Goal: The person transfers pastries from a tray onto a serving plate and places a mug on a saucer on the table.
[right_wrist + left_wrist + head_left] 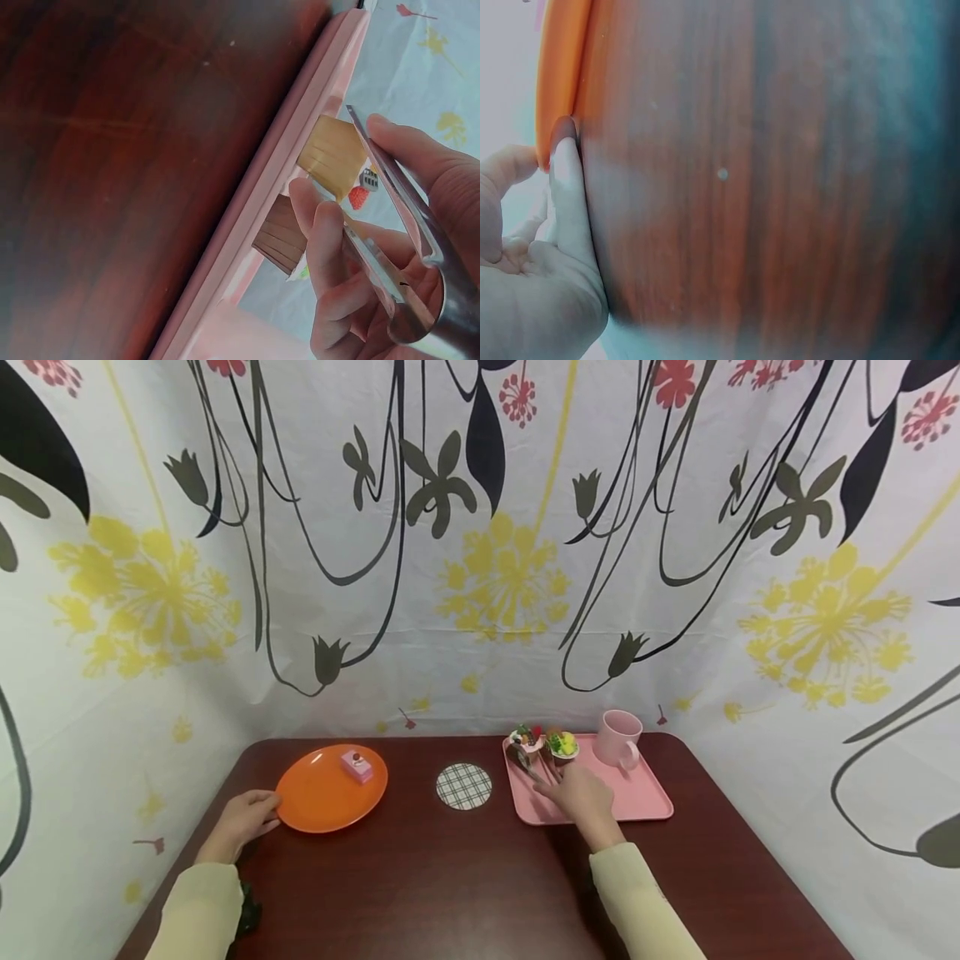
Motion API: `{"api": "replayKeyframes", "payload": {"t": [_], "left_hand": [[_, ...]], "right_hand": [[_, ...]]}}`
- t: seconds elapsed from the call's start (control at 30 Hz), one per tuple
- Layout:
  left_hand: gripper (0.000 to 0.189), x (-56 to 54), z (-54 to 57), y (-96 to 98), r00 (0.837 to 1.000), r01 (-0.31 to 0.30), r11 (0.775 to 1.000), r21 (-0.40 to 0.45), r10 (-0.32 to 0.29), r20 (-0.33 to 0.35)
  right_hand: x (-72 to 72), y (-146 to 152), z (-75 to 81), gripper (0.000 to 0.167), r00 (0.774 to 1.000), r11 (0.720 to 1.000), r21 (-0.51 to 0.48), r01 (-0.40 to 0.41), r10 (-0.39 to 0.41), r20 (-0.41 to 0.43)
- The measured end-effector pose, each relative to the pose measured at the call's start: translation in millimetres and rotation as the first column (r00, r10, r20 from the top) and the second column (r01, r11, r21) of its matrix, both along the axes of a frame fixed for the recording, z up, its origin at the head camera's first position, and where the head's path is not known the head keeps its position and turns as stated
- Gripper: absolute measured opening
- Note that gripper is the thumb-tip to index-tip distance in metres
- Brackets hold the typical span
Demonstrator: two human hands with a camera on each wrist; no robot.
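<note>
My left hand point(243, 820) pinches the near-left rim of an orange plate point(322, 793), thumb above and a finger beneath, as the left wrist view shows. A small pink toy cake slice point(357, 767) sits on the plate. My right hand point(583, 793), over a pink tray point(637, 802), holds metal tongs point(442, 296) between thumb and fingers. Their arms are spread, with the tips on either side of a tan-based toy cupcake point(334, 154); contact cannot be told. Beside it stands a brown-based cupcake point(281, 234) with a yellow and green top.
A pink mug point(618, 739) stands at the tray's back right. Between plate and tray lies a round checked coaster point(463, 786). A dark green object point(247, 910) shows partly beside the left sleeve. Flowered cloth point(480, 693) hangs behind the dark wooden table point(450, 885).
</note>
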State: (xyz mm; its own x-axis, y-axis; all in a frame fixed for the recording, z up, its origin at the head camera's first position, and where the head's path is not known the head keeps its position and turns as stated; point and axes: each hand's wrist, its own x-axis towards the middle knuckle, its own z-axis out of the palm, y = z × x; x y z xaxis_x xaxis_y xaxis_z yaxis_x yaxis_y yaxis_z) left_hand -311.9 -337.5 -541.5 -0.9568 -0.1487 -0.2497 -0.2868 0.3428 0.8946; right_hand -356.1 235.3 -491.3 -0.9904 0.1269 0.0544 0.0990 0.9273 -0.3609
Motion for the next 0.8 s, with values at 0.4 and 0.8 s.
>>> {"api": "replayKeyframes", "payload": {"t": [0.4,0.8], "left_hand": [[0.058,1.7,3.6,-0.1,1.0,-0.003,1.0,-0.003,0.003,0.009],[0.057,-2.9,-0.9,-4.9,1.0,-0.008,1.0,0.011,0.008,0.023]], "right_hand": [[-12.5,-5.1,0.1,0.054,1.0,1.0,0.016,-0.001,0.001,-0.003],[-26.2,-6.1,-2.5,0.053,1.0,1.0,0.001,-0.008,0.008,0.005]]}}
